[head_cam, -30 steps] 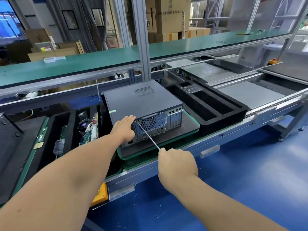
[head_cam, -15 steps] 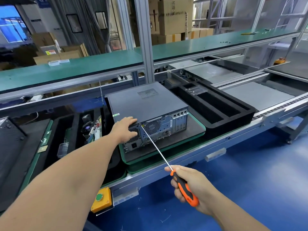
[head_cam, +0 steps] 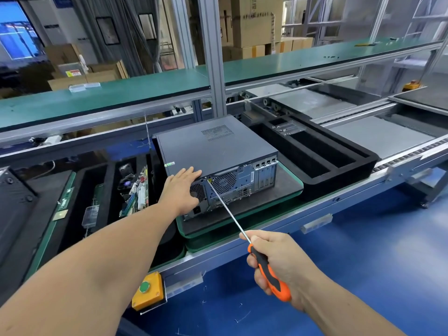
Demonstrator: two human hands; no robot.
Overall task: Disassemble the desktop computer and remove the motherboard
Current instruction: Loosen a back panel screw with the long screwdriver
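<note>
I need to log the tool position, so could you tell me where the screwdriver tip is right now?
In the head view, the screwdriver, gripped by the right hand, has its tip at the computer case rear top edge, beside the left hand.

A black foam tray (head_cam: 339, 163) with long compartments sits on the conveyor bench (head_cam: 303, 214), circuit boards (head_cam: 137, 192) stand in a tray at left, near a yellow button box (head_cam: 148, 292); cardboard boxes (head_cam: 254, 20) stacked behind
</note>
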